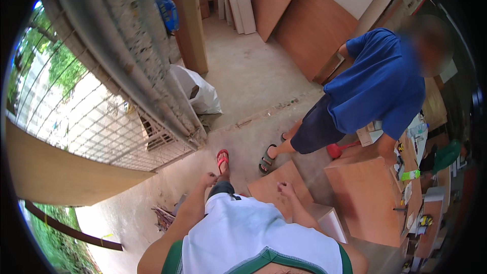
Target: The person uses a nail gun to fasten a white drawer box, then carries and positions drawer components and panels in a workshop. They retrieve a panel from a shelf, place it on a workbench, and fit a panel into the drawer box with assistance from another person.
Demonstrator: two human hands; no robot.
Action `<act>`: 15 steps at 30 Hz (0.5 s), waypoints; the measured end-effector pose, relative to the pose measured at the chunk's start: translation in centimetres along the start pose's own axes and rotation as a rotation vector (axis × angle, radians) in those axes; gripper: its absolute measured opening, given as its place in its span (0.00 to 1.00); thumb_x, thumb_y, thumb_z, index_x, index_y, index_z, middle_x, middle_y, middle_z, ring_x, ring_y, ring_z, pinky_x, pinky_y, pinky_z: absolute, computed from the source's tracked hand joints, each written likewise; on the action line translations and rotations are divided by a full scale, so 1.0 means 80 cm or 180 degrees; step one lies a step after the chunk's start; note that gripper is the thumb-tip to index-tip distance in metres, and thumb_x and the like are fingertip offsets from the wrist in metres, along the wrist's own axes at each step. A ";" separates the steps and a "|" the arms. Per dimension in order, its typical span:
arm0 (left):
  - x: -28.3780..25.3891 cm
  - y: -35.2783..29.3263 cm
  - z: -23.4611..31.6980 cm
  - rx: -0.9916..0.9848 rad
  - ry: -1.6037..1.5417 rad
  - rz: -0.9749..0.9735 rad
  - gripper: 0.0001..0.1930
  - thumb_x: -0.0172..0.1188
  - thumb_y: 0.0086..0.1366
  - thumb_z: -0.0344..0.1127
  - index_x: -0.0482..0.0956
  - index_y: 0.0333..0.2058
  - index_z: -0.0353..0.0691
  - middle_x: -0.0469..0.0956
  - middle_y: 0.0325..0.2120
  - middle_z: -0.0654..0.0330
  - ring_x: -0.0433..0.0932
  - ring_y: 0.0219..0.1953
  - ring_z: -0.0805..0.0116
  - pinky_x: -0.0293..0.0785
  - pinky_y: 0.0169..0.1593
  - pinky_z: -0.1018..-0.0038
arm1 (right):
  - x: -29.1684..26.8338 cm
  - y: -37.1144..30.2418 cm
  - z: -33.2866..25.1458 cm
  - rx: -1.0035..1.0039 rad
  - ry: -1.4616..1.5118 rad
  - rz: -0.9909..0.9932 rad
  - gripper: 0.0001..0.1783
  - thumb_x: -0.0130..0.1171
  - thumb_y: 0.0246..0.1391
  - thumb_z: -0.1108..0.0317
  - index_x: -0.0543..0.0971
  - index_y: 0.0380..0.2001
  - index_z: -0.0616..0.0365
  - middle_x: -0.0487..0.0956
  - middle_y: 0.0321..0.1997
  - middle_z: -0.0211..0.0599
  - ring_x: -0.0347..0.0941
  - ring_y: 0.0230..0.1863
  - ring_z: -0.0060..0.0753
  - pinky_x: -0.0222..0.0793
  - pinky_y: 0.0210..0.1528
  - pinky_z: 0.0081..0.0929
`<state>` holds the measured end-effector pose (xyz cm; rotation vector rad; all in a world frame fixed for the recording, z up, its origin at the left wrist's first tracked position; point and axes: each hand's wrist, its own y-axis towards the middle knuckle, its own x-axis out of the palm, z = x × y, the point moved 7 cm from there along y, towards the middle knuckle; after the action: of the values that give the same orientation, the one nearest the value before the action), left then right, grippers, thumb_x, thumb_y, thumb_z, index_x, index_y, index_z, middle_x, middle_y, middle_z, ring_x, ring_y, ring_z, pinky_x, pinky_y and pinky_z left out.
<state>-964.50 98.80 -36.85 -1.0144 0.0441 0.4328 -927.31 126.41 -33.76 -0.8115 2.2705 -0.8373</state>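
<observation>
My left hand (208, 178) hangs beside my left leg, its fingers curled in and no object showing in them. Over a flat brown wooden panel (280, 178) on the floor, my right hand (286, 189) is loosely closed, with nothing visible in it. I cannot tell any contact between this hand and the panel. A pale box-like piece (329, 225) stands by my right forearm. One of my feet, in a red sandal (222, 158), is forward on the concrete floor.
A person in a blue shirt (375, 81) leans over a wooden workbench (355, 193) cluttered with tools at the right. Large wooden boards (317, 25) lean at the back. A white sack (198, 89) sits by the rough pillar, near a wire mesh gate (111, 132) at left.
</observation>
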 end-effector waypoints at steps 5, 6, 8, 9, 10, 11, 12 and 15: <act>-0.087 0.083 0.017 -0.0611 0.0521 0.0240 0.15 0.63 0.57 0.45 0.84 0.34 0.38 0.84 0.27 0.57 0.82 0.27 0.62 0.80 0.30 0.65 | 0.040 0.002 0.042 0.1136 0.0288 -0.0032 0.14 0.62 0.58 0.56 0.80 0.34 0.56 0.81 0.30 0.31 0.76 0.30 0.26 0.69 0.28 0.29; -0.104 0.101 0.043 -0.0386 0.0520 0.0211 0.15 0.63 0.57 0.45 0.84 0.33 0.39 0.84 0.26 0.56 0.82 0.27 0.63 0.80 0.30 0.65 | 0.046 0.003 0.041 0.1487 0.0240 0.0045 0.14 0.62 0.58 0.56 0.80 0.35 0.56 0.81 0.31 0.32 0.77 0.31 0.27 0.70 0.29 0.30; -0.129 0.145 0.110 -0.0097 0.0642 0.0021 0.16 0.63 0.56 0.47 0.85 0.33 0.39 0.84 0.26 0.56 0.83 0.27 0.63 0.80 0.30 0.66 | 0.055 0.027 -0.001 0.1248 0.0391 0.0067 0.14 0.62 0.59 0.56 0.81 0.36 0.55 0.80 0.30 0.31 0.76 0.30 0.27 0.68 0.27 0.29; -0.141 0.169 0.155 0.0169 0.0840 0.0045 0.16 0.62 0.55 0.47 0.85 0.32 0.39 0.84 0.26 0.55 0.83 0.27 0.64 0.80 0.31 0.66 | 0.051 0.037 -0.021 0.1303 0.0349 0.0253 0.14 0.62 0.59 0.56 0.81 0.37 0.55 0.79 0.30 0.31 0.75 0.30 0.27 0.67 0.27 0.28; -0.152 0.190 0.195 0.0283 0.1139 0.0004 0.17 0.62 0.55 0.47 0.85 0.32 0.38 0.84 0.26 0.55 0.83 0.27 0.64 0.79 0.32 0.67 | 0.056 0.051 -0.051 0.1045 0.0631 0.0274 0.14 0.61 0.59 0.55 0.81 0.37 0.54 0.79 0.30 0.31 0.75 0.30 0.27 0.66 0.26 0.28; -0.163 0.205 0.240 0.0623 0.1159 0.0097 0.17 0.62 0.55 0.47 0.84 0.32 0.37 0.84 0.26 0.55 0.83 0.27 0.64 0.79 0.33 0.67 | 0.052 0.066 -0.078 0.1041 0.0791 0.0525 0.14 0.61 0.59 0.54 0.81 0.37 0.54 0.79 0.30 0.31 0.74 0.30 0.27 0.65 0.26 0.27; -0.168 0.221 0.284 0.0759 0.1251 0.0124 0.18 0.61 0.55 0.46 0.84 0.33 0.36 0.84 0.26 0.54 0.83 0.27 0.65 0.79 0.35 0.68 | 0.051 0.084 -0.111 0.0815 0.0855 0.0483 0.14 0.62 0.58 0.55 0.81 0.35 0.54 0.79 0.29 0.29 0.73 0.30 0.25 0.67 0.27 0.26; -0.180 0.254 0.405 0.1121 0.0903 0.0213 0.19 0.61 0.58 0.46 0.82 0.37 0.34 0.85 0.28 0.55 0.84 0.30 0.64 0.79 0.39 0.68 | 0.041 0.139 -0.194 0.0650 0.0918 0.0534 0.15 0.62 0.57 0.54 0.80 0.32 0.55 0.78 0.27 0.28 0.72 0.28 0.23 0.68 0.27 0.25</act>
<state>-990.43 130.09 -32.67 -0.7209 0.3968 0.3248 -943.80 136.53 -32.87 -0.4233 2.4068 -1.1440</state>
